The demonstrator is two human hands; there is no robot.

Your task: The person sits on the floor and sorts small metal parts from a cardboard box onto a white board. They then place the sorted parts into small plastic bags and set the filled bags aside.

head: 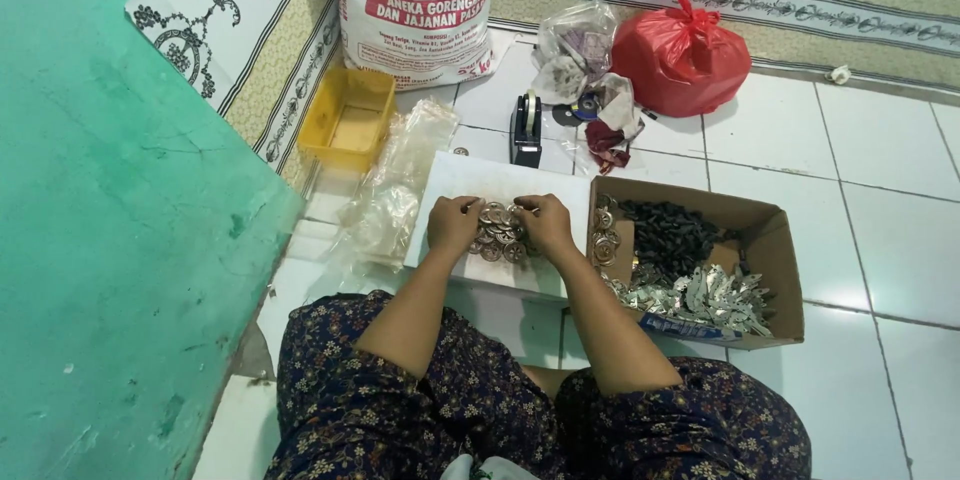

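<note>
Hands at frame centre: left hand (453,223) and right hand (546,221) curled, fingers cupping pile of round shiny metal rings (499,232) on flat white board (497,190) over tiled floor (880,200). Right: open cardboard box (775,250) with black bits, silvery flat pieces. Above: red plastic bag (680,55), yellow tray (348,120).

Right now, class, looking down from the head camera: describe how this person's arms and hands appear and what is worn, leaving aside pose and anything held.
Both forearms are bare, with no sleeves in view. The left hand and right hand wear no gloves; no watch or bracelet shows at the wrists, and rings are too small to tell. Below, the lap is covered by a dark navy garment with a small floral print.
</note>
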